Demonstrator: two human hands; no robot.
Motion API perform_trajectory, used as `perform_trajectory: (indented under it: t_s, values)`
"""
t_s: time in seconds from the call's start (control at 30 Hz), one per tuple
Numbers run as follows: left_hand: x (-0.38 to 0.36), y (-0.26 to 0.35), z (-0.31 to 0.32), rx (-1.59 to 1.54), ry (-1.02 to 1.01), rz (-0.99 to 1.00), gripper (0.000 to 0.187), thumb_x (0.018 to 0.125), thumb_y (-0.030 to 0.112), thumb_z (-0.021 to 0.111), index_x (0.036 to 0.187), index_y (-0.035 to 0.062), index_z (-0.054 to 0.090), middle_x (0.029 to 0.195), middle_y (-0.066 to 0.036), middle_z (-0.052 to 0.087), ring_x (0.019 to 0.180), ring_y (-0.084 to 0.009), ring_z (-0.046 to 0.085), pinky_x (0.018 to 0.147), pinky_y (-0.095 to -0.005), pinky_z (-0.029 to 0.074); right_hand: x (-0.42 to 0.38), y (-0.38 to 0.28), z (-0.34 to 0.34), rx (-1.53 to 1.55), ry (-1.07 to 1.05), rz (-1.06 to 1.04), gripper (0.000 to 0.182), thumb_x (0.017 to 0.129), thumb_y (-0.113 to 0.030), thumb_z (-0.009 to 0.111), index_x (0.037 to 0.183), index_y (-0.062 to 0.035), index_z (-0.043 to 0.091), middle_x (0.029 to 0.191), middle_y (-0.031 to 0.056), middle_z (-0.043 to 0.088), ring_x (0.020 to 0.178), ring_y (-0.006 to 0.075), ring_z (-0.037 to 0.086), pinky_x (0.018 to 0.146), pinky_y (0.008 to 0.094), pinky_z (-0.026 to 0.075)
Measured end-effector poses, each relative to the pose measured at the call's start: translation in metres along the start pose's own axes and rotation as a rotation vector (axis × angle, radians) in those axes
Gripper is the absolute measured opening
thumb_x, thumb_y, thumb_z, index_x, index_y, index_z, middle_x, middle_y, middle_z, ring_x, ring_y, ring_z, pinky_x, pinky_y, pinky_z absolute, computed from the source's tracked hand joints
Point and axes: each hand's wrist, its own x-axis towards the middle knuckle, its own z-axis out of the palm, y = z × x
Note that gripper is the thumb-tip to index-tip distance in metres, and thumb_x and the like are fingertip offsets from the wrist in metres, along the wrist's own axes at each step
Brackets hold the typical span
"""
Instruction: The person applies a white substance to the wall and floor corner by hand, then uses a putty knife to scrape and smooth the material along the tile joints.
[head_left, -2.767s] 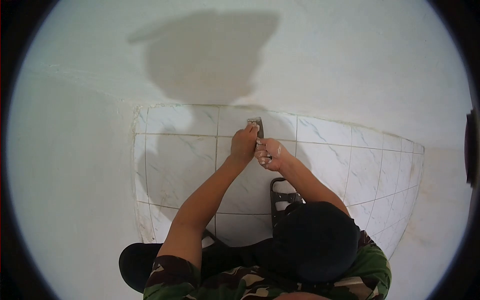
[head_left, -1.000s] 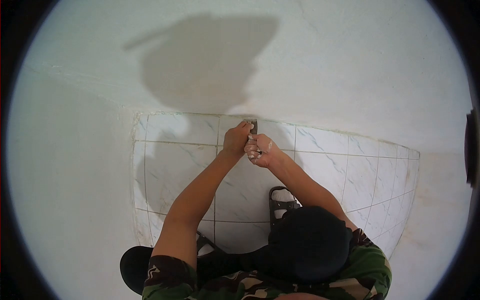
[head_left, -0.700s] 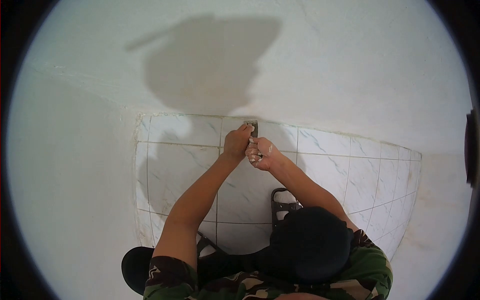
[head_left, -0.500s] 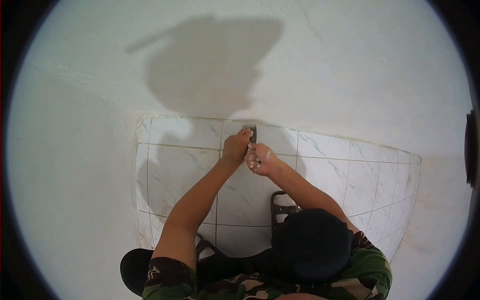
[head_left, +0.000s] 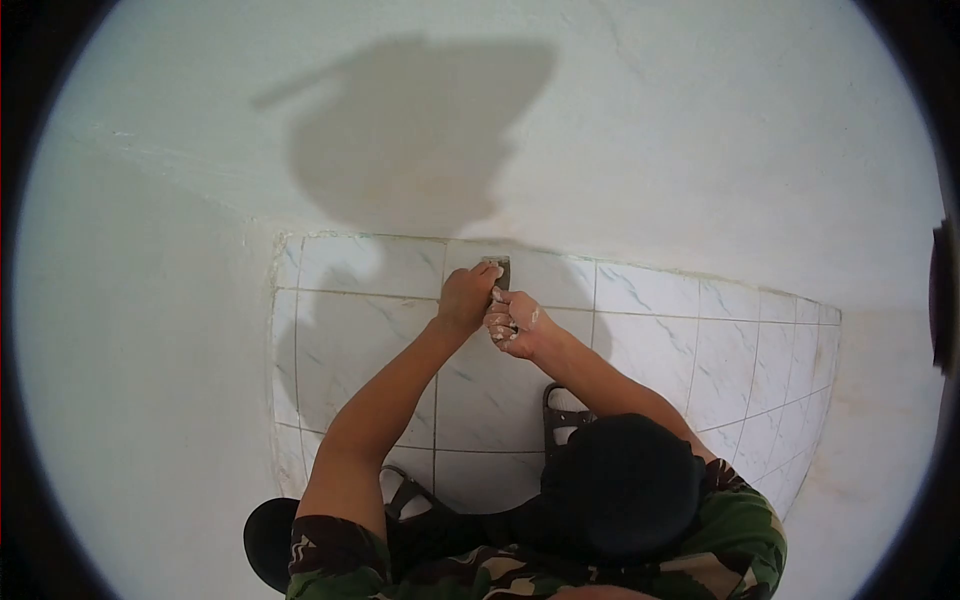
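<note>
My right hand (head_left: 517, 325), smeared with white paste, is closed round the handle end of a scraper (head_left: 503, 275). The tool's dark, flat blade points away from me, and its far edge is a little short of the wall. My left hand (head_left: 466, 300) is closed with its fingertips on the blade's left side, where some whitish material shows. Both hands are close together, low over the white floor tiles (head_left: 490, 385). The handle is mostly hidden inside my right hand.
A pale wall (head_left: 680, 150) rises beyond the tiles, with rough residue along their joint. Another wall (head_left: 140, 350) stands at the left. My sandalled feet (head_left: 565, 405) are on the tiles below my arms. A dark object (head_left: 941, 300) is at the far right edge.
Both hands and the scraper have shifted slightly towards me, so the blade's far edge sits farther from the wall. The grip looks the same.
</note>
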Motion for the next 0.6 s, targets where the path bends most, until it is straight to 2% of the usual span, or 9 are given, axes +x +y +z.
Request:
perform_trajectory:
  t_s: [0.07,0.13,0.2,0.27,0.33,0.37,0.5,0.57,0.6]
  values:
    - [0.0,-0.003,0.012,-0.008,0.059,0.044,0.032,0.081,0.013,0.065,0.112,0.0055,0.064,0.111,-0.013,0.068,0.094,-0.0337,0.068,0.08,-0.0425,0.054,0.01,-0.001,0.002,-0.019,-0.002,-0.055,0.04,0.106,-0.025,0.04,0.068,-0.0178,0.031,0.056,-0.0072,0.021,0.045,0.009,0.021,0.038,0.0272,0.018]
    - [0.008,-0.003,0.01,-0.149,0.123,0.001,0.029,0.081,0.013,0.065,0.108,0.0042,0.065,0.111,-0.013,0.069,0.09,-0.0345,0.067,0.079,-0.0431,0.053,0.01,-0.002,0.007,-0.023,-0.009,-0.108,0.04,0.106,-0.026,0.04,0.068,-0.0176,0.03,0.056,-0.0069,0.021,0.045,0.0092,0.021,0.038,0.0271,0.018]
    - [0.002,0.002,0.009,-0.108,0.061,0.033,0.029,0.08,0.013,0.066,0.108,0.004,0.065,0.111,-0.012,0.069,0.088,-0.0345,0.067,0.079,-0.0425,0.053,0.008,0.004,0.006,-0.005,-0.007,-0.164,0.042,0.106,-0.027,0.04,0.066,-0.0177,0.029,0.055,-0.0058,0.02,0.044,0.0098,0.021,0.038,0.0273,0.018]
    - [0.004,0.013,0.012,-0.065,0.023,0.072,0.029,0.079,0.013,0.066,0.107,0.0038,0.065,0.112,-0.012,0.069,0.087,-0.0344,0.068,0.078,-0.0418,0.054,-0.006,0.011,-0.01,0.044,0.009,-0.135,0.043,0.106,-0.027,0.04,0.066,-0.0178,0.028,0.055,-0.0052,0.02,0.044,0.0103,0.02,0.038,0.0277,0.018]
    - [-0.005,0.027,0.03,-0.037,0.091,0.121,0.031,0.076,0.015,0.068,0.105,0.0062,0.065,0.1,-0.011,0.067,0.084,-0.0306,0.067,0.073,-0.0387,0.05,-0.013,0.011,-0.022,0.102,0.034,-0.104,0.043,0.105,-0.026,0.04,0.065,-0.018,0.028,0.054,-0.0046,0.02,0.043,0.0109,0.019,0.038,0.0281,0.018]
    - [0.004,0.027,0.037,-0.04,0.09,0.131,0.031,0.076,0.015,0.068,0.105,0.0062,0.065,0.1,-0.011,0.067,0.084,-0.0306,0.067,0.073,-0.0387,0.05,-0.013,0.002,-0.023,0.069,0.024,-0.154,0.043,0.105,-0.026,0.04,0.065,-0.0182,0.027,0.054,-0.0047,0.02,0.043,0.0109,0.019,0.038,0.0279,0.018]
    - [0.034,0.03,0.034,-0.138,0.055,0.092,0.028,0.076,0.016,0.068,0.102,0.0072,0.065,0.097,-0.013,0.066,0.08,-0.0341,0.066,0.071,-0.0428,0.051,-0.01,-0.029,-0.019,0.152,-0.022,-0.219,0.043,0.105,-0.025,0.04,0.064,-0.0186,0.027,0.053,-0.0054,0.021,0.042,0.0112,0.018,0.037,0.0278,0.017]
    - [0.021,0.032,0.035,-0.16,0.084,0.221,0.028,0.075,0.016,0.069,0.101,0.0063,0.065,0.096,-0.012,0.066,0.077,-0.0339,0.067,0.069,-0.0435,0.052,-0.021,-0.019,-0.018,0.166,0.01,-0.213,0.044,0.105,-0.024,0.039,0.063,-0.0189,0.027,0.052,-0.0056,0.02,0.042,0.0116,0.018,0.037,0.0282,0.017]
    - [0.012,0.04,0.036,-0.064,0.036,0.136,0.027,0.074,0.015,0.07,0.099,0.0058,0.065,0.097,-0.012,0.067,0.077,-0.035,0.066,0.068,-0.0436,0.052,-0.024,-0.016,-0.023,0.173,0.006,-0.165,0.044,0.105,-0.024,0.039,0.063,-0.0188,0.027,0.052,-0.0054,0.02,0.042,0.0116,0.018,0.037,0.0284,0.017]
